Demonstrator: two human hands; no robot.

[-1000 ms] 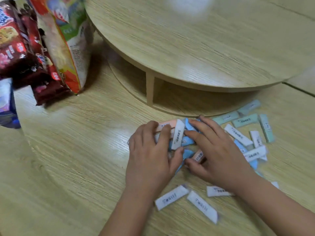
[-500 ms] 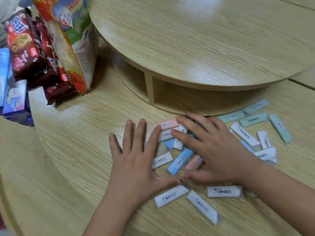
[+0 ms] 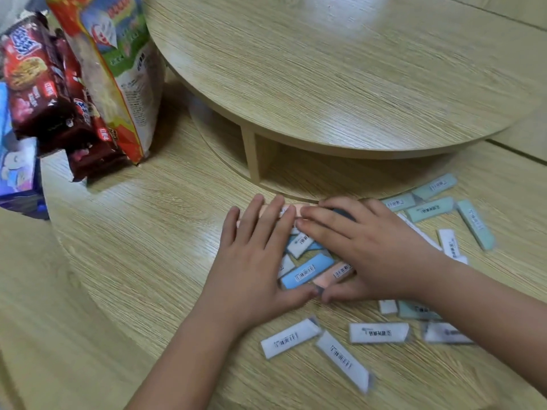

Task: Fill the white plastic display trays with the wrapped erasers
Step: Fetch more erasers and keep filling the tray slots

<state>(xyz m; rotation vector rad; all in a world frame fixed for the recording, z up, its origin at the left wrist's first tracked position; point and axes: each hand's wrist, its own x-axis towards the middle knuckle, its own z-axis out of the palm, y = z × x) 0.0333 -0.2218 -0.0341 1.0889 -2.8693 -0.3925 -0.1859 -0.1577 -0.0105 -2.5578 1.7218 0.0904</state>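
Wooden table [image 3: 118, 261], wrapped erasers [image 3: 306, 272] scattered just in front of the round raised shelf [image 3: 325, 84]. Left hand [image 3: 254, 261] and right hand [image 3: 381, 253] lie flat on the pile, fingers [image 3: 276, 223] straight, gripping nothing.

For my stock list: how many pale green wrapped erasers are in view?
5. Four green erasers lie right of the right hand; one partly under that forearm. More may be hidden.

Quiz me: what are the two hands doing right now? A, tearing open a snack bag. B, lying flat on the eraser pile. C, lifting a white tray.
B: the left hand and right hand lie with straight fingers over the erasers, thumbs nearly meeting.
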